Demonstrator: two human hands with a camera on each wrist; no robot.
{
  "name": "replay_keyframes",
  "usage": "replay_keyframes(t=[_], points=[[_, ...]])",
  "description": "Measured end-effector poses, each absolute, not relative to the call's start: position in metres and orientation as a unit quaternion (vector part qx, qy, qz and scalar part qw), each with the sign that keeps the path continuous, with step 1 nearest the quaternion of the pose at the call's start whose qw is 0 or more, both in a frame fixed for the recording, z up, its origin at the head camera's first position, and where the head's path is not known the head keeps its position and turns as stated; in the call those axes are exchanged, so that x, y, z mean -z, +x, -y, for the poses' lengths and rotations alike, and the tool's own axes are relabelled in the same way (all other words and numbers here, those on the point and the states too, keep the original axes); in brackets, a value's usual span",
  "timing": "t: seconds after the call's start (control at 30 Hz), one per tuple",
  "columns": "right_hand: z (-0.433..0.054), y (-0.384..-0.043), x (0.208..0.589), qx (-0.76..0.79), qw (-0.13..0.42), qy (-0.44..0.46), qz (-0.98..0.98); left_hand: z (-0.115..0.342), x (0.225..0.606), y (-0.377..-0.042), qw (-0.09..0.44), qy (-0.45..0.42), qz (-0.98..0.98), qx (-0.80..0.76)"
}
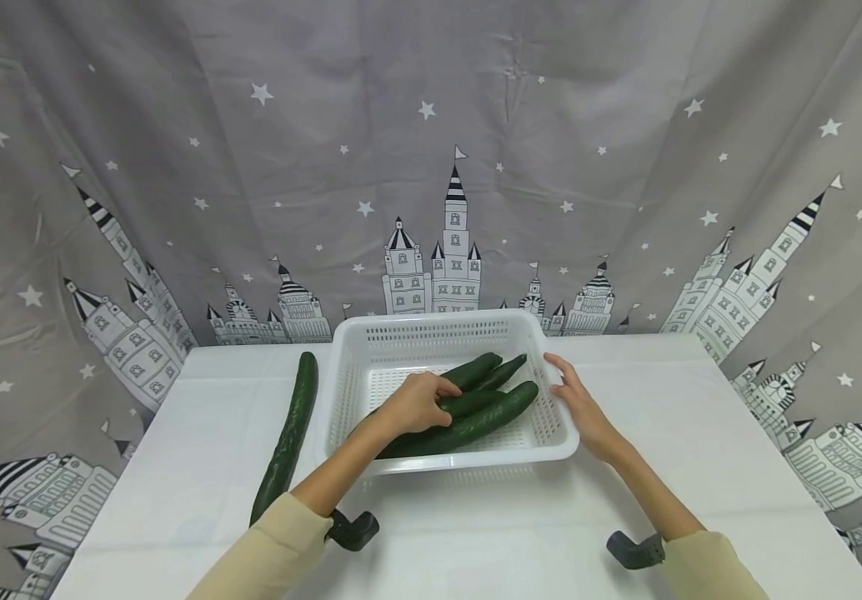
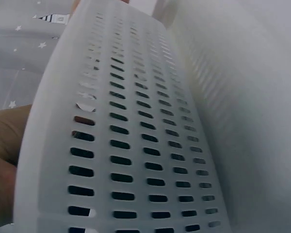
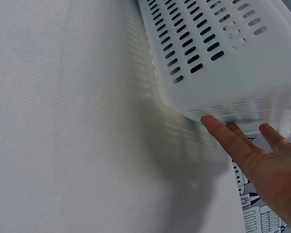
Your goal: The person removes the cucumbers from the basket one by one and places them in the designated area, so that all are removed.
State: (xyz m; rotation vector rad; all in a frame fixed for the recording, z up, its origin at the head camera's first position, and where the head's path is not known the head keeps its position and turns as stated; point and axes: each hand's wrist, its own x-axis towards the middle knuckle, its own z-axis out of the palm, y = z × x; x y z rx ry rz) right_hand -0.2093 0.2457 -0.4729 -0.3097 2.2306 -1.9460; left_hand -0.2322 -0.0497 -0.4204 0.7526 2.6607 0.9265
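A white perforated plastic basket (image 1: 468, 460) stands on the table with several long dark-green cucumbers inside. My left hand (image 1: 412, 404) reaches over the near rim, its thumb and fingers curled about a cucumber (image 1: 473, 402) in the middle of the pile. Nearest the front wall lies another cucumber (image 1: 494, 418). In the left wrist view the basket wall (image 2: 136, 121) hides most of that hand. My right hand (image 1: 584, 412) is at the basket's right end; in the right wrist view its extended fingers (image 3: 228, 138) touch the outer wall (image 3: 242, 73).
A single cucumber (image 1: 292, 425) lies lengthwise on the white-covered table (image 1: 468, 533), left of the basket. Behind the table hangs a grey curtain (image 1: 288, 167) printed with castles and stars. Dark wrist-worn devices (image 1: 353, 531) sit at both sleeves.
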Motion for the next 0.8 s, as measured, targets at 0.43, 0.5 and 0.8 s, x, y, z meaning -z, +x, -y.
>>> replay_keyframes(t=[0.43,0.5,0.8], points=[[-0.245,-0.210,0.473,0.649,0.083,-0.098,-0.750,0.061,0.420,-0.226,0.051,0.281,-0.904,-0.317],[-0.245,-0.209,0.472,0.649,0.080,-0.099,-0.750,0.065,0.414,-0.225,0.040,0.275,-0.903,-0.327],[-0.245,-0.209,0.473,0.647,0.082,-0.107,-0.750,0.106,0.370,-0.216,-0.017,0.211,-0.899,-0.383]])
